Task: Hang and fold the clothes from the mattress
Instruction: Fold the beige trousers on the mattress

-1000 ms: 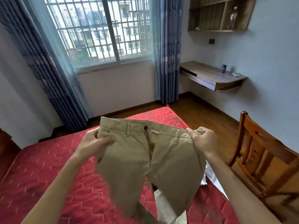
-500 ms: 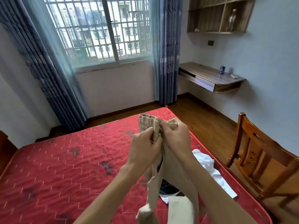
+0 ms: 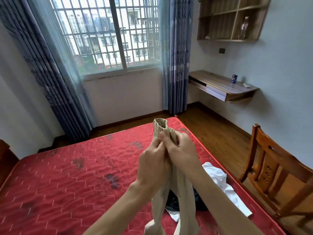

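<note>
Two hands meet at one spot in the head view. My left hand (image 3: 152,160) and my right hand (image 3: 183,153) both pinch the bunched waistband of the beige cotton trousers (image 3: 162,128), thumbs pressed against curled fingers and clamped on the cloth, with the two hands touching. The trousers hang above the near right part of the red quilted mattress (image 3: 67,175), halved lengthwise. Their legs dangle between my forearms and run out of the bottom of the frame. Near the mattress's right edge, under those legs, lie a crumpled white garment (image 3: 218,180) and a dark garment (image 3: 172,199) partly hidden by the trousers. A brown wooden chair (image 3: 271,170) stands on the floor just beside the mattress's right side. A wall-mounted wooden desk (image 3: 220,83) sits well beyond its far right corner.

As I judge it, the grip is only a pinch on gathered cloth, so one layer could slip and leave the halves misaligned. The loose legs look twisted and would crease if laid down like that. Lowered straight down, they would land on the white and dark garments and tangle the pile, so bare mattress to the left is safer.

I can read no writing. A small blue can (image 3: 234,78) on the desk shows a red and white mark, too small to make out.
</note>
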{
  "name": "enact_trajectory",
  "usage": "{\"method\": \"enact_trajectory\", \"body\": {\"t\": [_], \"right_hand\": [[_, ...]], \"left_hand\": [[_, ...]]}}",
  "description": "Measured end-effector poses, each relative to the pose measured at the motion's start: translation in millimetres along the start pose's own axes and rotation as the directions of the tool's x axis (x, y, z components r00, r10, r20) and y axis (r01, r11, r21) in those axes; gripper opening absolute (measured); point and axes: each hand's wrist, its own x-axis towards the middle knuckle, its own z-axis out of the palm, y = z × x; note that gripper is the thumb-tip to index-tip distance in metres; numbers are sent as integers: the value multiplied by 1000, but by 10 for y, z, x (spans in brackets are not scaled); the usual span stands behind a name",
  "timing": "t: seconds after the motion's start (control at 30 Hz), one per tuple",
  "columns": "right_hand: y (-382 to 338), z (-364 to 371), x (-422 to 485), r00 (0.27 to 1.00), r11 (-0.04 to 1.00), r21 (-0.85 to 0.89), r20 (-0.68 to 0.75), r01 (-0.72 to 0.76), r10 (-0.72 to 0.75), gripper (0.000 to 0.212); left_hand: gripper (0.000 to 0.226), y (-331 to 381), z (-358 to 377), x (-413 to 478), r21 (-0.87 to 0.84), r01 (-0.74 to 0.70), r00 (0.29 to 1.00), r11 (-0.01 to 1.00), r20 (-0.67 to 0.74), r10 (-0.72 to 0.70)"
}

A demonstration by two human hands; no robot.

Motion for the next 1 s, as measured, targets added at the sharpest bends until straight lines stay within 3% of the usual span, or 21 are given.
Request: {"method": "enact_trajectory", "body": {"t": [0.1,0.23,0.3,0.37,0.43,0.5,0.6,0.7,0.8,0.87,1.0], "right_hand": [[72,-178,160,998,1000,26,-60,4,-3,16],[152,-444,241,998,989,134,4,66,-67,19],[143,-533,245,991,972,215,70,93,-110,21],[91,-589,235,982,942,316,110,114,-155,22],[47,-608,244,976,909,401,127,110,-174,23],[32,-591,275,981,914,392,113,104,-160,22],[70,-547,387,981,973,188,118,131,-155,20],[162,-429,535,972,993,-45,213,106,-94,43],[163,-225,746,972,935,-278,149,219,-183,29],[52,-34,944,963,920,-288,129,266,-238,20],[-361,422,1429,934,898,-261,145,355,-327,27]], "left_hand": [[23,0,-11,-100,-132,-39,994,990,100,52],[29,-403,-127,101,-326,253,963,911,-3,-268],[78,-670,-225,300,-379,444,888,812,66,-455],[118,-875,-316,407,-522,592,802,613,313,-508],[109,-967,-425,427,-669,603,796,433,480,-367],[72,-988,-495,424,-745,568,823,350,507,-256],[54,-993,-536,520,-756,461,868,465,274,-415],[46,-997,-647,666,-698,392,880,600,93,-466],[42,-1057,-862,768,-627,361,894,690,21,-448],[38,-1114,-1045,836,-571,327,907,753,-34,-420],[32,-1319,-1598,1057,-446,288,915,848,-133,-381]]}}
